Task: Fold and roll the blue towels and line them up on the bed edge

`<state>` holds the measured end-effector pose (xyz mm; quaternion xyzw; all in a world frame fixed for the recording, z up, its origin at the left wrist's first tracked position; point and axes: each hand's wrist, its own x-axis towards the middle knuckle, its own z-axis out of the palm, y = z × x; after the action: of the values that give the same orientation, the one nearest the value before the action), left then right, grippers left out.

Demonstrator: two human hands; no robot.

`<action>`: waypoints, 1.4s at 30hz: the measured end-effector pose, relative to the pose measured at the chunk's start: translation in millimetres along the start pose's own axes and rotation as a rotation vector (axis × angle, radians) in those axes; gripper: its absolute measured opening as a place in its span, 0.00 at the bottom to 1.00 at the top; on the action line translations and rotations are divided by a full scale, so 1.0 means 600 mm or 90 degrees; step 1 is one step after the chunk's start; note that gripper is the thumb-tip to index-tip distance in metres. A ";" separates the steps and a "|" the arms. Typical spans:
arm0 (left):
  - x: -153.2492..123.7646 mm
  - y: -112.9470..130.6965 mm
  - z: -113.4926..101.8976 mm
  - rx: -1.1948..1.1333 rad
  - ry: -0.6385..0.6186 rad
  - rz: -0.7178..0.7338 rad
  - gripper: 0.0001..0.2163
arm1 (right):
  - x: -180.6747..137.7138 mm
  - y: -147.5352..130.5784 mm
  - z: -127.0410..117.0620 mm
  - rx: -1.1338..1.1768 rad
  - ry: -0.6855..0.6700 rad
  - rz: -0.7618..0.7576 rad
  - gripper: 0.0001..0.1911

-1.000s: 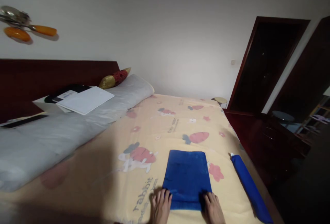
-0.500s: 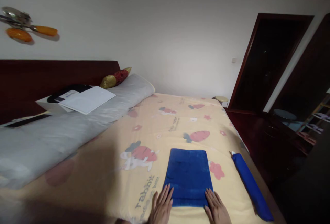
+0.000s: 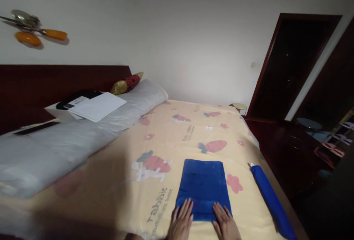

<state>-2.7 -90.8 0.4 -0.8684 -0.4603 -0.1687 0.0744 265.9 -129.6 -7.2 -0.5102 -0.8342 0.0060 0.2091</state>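
A blue cloth (image 3: 204, 181), folded into a rectangle, lies flat on the yellow bed sheet (image 3: 166, 140) printed with carrots and rabbits. My left hand (image 3: 181, 219) rests flat on the cloth's near left corner, fingers stretched out. On its near right part lies my right hand (image 3: 225, 221), also flat with the fingers extended. Neither hand grips anything. To the right of the cloth, along the bed's edge, is a long blue folded umbrella-like bundle (image 3: 272, 201) with a small white tip at its far end.
A grey plastic-covered roll (image 3: 110, 133) runs along the dark headboard (image 3: 63, 81). On it sit a white flat box (image 3: 98, 106) and a red and gold cushion (image 3: 127, 84). A round stool (image 3: 239, 105) stands beyond the bed, and a shoe rack (image 3: 334, 140) at far right.
Both hands have come closer together on the cloth, the left sliding right and the right sliding left. The view has shifted slightly. The cloth stays flat in place.
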 end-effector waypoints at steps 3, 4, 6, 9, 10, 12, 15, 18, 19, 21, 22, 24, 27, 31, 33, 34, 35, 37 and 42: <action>-0.014 -0.034 -0.001 0.030 -0.005 -0.113 0.24 | -0.025 0.040 -0.014 -0.047 0.021 0.030 0.30; -0.015 -0.037 0.000 0.039 0.001 -0.132 0.23 | -0.028 0.045 -0.014 -0.068 0.034 0.032 0.31; -0.016 -0.030 0.003 0.055 0.031 -0.136 0.22 | -0.026 0.042 -0.011 -0.109 0.061 0.011 0.30; -0.016 0.002 0.008 0.044 0.083 -0.019 0.20 | -0.017 0.020 -0.002 -0.121 0.043 -0.070 0.28; -0.017 0.014 0.010 0.032 0.092 0.029 0.19 | -0.014 0.011 0.001 -0.112 0.023 -0.090 0.29; -0.018 0.038 0.018 0.019 0.106 0.085 0.19 | -0.010 -0.007 0.008 -0.094 -0.011 -0.094 0.30; -0.018 0.062 0.031 0.023 0.113 0.084 0.20 | -0.003 -0.026 0.020 -0.091 -0.038 -0.063 0.30; -0.010 0.071 0.037 0.003 0.073 0.058 0.20 | 0.008 -0.039 0.032 -0.100 -0.053 -0.015 0.27; -0.006 0.071 0.037 -0.010 0.047 0.044 0.20 | 0.012 -0.042 0.034 -0.100 -0.054 0.004 0.25; 0.004 0.071 0.030 -0.043 -0.022 0.015 0.21 | 0.021 -0.047 0.037 -0.095 -0.047 0.036 0.20; 0.008 0.070 0.025 -0.061 -0.061 0.003 0.22 | 0.025 -0.049 0.037 -0.093 -0.040 0.046 0.18; 0.016 0.066 0.011 -0.095 -0.134 -0.019 0.24 | 0.030 -0.048 0.034 -0.093 -0.020 0.049 0.15; 0.022 0.053 -0.013 -0.132 -0.196 -0.039 0.26 | 0.028 -0.036 0.026 -0.098 0.009 0.009 0.12; 0.014 0.013 -0.046 -0.168 -0.157 -0.054 0.27 | 0.005 -0.005 0.001 -0.103 0.034 -0.061 0.09; 0.008 -0.011 -0.060 -0.193 -0.125 -0.057 0.27 | -0.010 0.010 -0.014 -0.122 0.048 -0.082 0.08; 0.005 -0.023 -0.065 -0.203 -0.115 -0.059 0.27 | -0.016 0.016 -0.021 -0.136 0.056 -0.086 0.08; 0.002 -0.033 -0.070 -0.209 -0.109 -0.061 0.27 | -0.022 0.021 -0.027 -0.151 0.063 -0.084 0.07; 0.000 -0.047 -0.079 -0.207 -0.105 -0.073 0.27 | -0.029 0.026 -0.036 -0.172 0.064 -0.068 0.05; 0.012 -0.048 -0.097 -0.184 -0.120 -0.119 0.22 | -0.015 0.025 -0.050 -0.131 -0.008 0.010 0.05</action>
<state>-35.8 -85.8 56.5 -0.8356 -0.5146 -0.1570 -0.1105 293.0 -136.0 13.4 -0.5355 -0.8276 -0.0749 0.1507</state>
